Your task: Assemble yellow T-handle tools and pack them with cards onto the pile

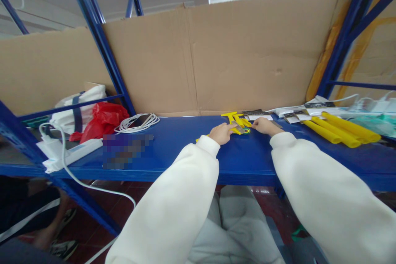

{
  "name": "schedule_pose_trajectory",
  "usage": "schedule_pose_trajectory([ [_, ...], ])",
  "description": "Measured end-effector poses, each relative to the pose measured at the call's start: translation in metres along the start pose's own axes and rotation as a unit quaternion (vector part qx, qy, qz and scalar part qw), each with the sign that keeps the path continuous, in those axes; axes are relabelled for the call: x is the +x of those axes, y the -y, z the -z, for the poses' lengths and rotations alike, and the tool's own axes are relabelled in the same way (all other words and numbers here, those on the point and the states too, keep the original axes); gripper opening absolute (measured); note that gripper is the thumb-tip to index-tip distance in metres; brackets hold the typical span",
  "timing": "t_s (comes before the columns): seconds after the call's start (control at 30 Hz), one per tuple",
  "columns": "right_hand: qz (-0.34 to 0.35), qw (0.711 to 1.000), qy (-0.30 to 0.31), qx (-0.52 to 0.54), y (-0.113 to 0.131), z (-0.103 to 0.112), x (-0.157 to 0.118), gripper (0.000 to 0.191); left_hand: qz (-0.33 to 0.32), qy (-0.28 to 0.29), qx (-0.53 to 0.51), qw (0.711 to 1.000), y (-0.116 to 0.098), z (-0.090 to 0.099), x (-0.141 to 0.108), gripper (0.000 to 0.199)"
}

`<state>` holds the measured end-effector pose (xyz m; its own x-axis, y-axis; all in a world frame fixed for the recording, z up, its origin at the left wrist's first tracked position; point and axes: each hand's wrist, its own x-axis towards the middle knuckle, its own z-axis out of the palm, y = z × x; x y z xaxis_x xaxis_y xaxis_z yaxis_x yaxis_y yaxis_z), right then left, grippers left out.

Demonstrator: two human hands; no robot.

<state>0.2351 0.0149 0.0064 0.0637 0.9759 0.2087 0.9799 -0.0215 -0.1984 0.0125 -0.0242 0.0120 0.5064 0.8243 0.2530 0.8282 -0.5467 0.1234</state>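
My left hand (221,133) is closed around a yellow scraper-like tool (236,130) with a flat greyish plate, held low over the blue shelf. Part of its yellow handle shows on the left of the hand. Just behind it lie several yellow T-shaped pieces (231,116). My right hand (265,126) is to the right of the tool, with thumb and fingers pinched together near its end. Whatever is between those fingertips is too small to make out. Black-and-white packets (256,115) lie behind my right hand.
Several yellow tubes (346,130) lie on the right, by more packets (293,116). On the left are a coiled white cable (137,123), a red bag (107,117) and a power strip (76,152). Cardboard (247,57) stands behind. A seated person's leg (34,210) shows at lower left.
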Motion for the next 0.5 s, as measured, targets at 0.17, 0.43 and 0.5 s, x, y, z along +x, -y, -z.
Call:
schedule_pose_trajectory([
  [0.17,-0.023,0.999,-0.038,-0.011,-0.001,0.007,-0.004,0.029,-0.004,0.0,0.002,1.0,0.001,0.0,0.0,0.045],
  [0.43,-0.071,0.958,-0.247,0.125,-0.006,0.013,0.004,0.03,-0.004,0.001,0.001,1.0,0.0,0.001,-0.001,0.045],
  [0.5,-0.091,0.946,-0.253,0.181,-0.009,0.011,0.009,0.034,-0.005,0.0,0.0,1.0,0.0,0.002,-0.001,0.045],
])
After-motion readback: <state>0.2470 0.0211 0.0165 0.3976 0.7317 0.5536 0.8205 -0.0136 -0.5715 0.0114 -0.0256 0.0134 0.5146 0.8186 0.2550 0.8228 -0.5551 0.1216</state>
